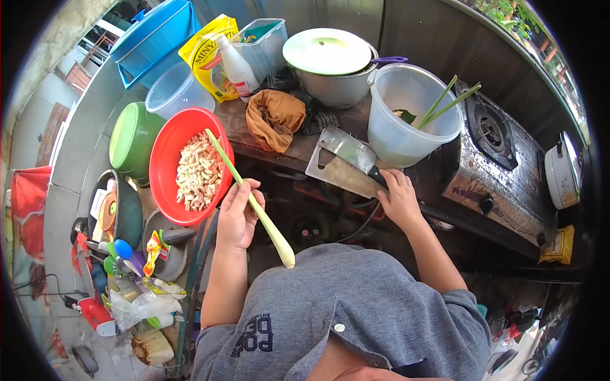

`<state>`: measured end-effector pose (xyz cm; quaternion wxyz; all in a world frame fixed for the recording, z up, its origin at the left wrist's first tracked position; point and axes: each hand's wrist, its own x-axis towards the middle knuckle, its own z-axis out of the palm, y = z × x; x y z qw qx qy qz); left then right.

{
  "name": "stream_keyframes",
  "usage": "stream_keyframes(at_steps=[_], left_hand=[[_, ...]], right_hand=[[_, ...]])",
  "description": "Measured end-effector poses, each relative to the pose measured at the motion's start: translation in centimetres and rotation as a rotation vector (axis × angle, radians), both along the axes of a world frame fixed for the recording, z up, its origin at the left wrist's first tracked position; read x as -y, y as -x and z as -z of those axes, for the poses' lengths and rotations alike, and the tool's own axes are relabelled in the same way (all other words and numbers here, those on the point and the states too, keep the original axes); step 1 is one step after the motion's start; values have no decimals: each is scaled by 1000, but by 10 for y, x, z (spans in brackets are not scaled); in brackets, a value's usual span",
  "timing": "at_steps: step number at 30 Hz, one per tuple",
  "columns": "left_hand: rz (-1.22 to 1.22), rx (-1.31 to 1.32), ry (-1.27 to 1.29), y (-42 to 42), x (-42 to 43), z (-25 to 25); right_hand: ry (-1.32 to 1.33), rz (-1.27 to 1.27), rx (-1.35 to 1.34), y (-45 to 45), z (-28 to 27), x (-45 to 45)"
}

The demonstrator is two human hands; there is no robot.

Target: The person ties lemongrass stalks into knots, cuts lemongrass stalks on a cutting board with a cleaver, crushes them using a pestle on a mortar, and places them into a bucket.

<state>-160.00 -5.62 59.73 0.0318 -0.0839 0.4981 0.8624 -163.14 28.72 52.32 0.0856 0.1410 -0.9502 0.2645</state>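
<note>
My left hand (235,216) is closed around a pale green lemongrass stalk (272,230), its thick end pointing toward my chest and its thin tip over the red bowl (166,208). Small chopped pale pieces (198,174) lie in that bowl. On the right, my right hand (400,198) has its fingers around the black handle of a cleaver (348,147). The blade rests on a small cutting board (343,176) at the table's front edge. Behind it stands a translucent bucket (395,143) with lemongrass stalks (438,109) and a green leaf inside.
A gas stove (502,184) stands to the right, with a lidded pot (337,86) at the back. A brown cloth (274,120), a white bottle (236,68) and a yellow pouch (206,54) sit behind the board. Green (133,143) and blue (152,41) tubs are at left.
</note>
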Motion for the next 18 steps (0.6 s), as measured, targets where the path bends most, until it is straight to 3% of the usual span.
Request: stream_keyframes(at_steps=[6, 7, 9, 11, 13, 18], left_hand=[[571, 52, 14, -69, -1, 4], [572, 55, 8, -71, 0, 6], [424, 59, -250, -73, -1, 5], [381, 58, -234, -68, -3, 5], [318, 118, -30, -63, -7, 12], [326, 231, 167, -48, -28, 43]], right_hand=[[-93, 40, -25, 12, 22, 6], [-95, 52, -21, 13, 21, 5], [-115, 55, 37, 12, 14, 4], [-120, -24, -13, 13, 3, 3], [-20, -12, -17, 8, -5, 2], [295, 112, 75, -13, -34, -8]])
